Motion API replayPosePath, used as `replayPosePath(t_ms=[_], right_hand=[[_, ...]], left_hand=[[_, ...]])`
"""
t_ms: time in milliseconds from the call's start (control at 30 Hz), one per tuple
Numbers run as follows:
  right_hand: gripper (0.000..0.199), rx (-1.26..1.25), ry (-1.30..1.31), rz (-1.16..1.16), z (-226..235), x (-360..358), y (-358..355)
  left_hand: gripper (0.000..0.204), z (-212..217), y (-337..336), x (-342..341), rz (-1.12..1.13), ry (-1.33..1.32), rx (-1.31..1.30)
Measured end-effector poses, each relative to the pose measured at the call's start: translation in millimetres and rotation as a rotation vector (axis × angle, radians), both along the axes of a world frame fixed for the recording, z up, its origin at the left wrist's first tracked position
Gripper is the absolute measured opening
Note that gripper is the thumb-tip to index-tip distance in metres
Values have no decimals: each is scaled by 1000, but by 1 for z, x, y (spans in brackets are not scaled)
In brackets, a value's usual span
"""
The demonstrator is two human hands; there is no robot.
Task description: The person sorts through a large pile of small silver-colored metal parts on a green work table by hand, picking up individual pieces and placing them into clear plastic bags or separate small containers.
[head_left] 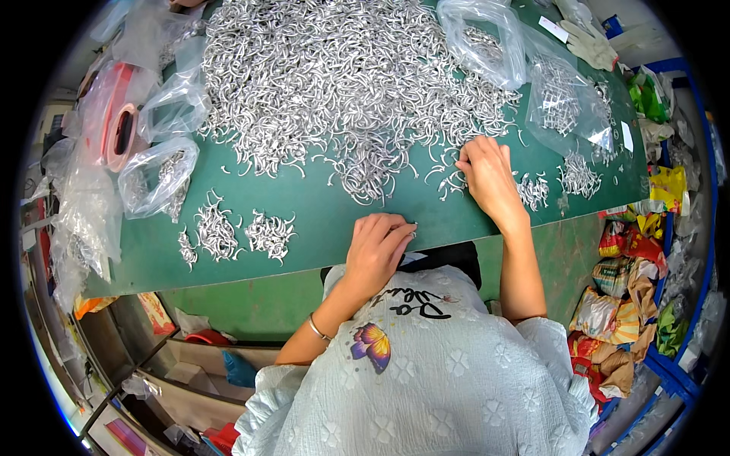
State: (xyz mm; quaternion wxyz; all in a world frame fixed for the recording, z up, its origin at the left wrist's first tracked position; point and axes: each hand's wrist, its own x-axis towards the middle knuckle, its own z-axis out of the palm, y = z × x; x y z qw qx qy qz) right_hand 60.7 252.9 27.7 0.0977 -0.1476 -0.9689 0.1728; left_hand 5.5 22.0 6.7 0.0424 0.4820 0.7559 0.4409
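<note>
A big heap of small curved silver metal parts (pixel 342 83) covers the far half of the green table (pixel 319 220). My right hand (pixel 490 178) lies palm down at the heap's near right edge, fingertips touching loose parts there. My left hand (pixel 376 247) rests at the table's front edge with fingers curled; whether it holds some of the parts is hidden. Three small sorted piles (pixel 236 232) lie to the left of my left hand.
Clear plastic bags with parts lie at the left (pixel 160 178) and at the back right (pixel 563 99). A pink tape roll (pixel 118 133) sits far left. A white glove (pixel 593 45) lies at the back right corner. Colourful wrappers (pixel 623 289) pile up on the floor to the right.
</note>
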Motion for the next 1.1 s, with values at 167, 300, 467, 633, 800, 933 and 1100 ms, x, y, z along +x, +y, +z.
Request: replayPosePath(t_ms=[167,300,467,633,800,933,1100], right_hand=[[11,28,6,-37,1,-1,-2],[13,-62,-25,-7,6,-2,5],[14,-372,1,126,22,9,-15],[10,-366,50,235,20,19,-42],[10,-139,123,-74,12,21,-13],[9,-214,68,-76,4,18,-3],[9,-491,-14,-112,13,11,4]], left_hand=[[26,1,1,1,-6,-9,-10],[26,-1,4,1,-37,28,-8],[33,-7,6,3,-77,41,-53],[47,7,14,3,-18,59,-65],[41,3,10,3,-126,123,-201],[36,2,12,3,-104,111,-144],[32,2,12,2,-91,81,-93]])
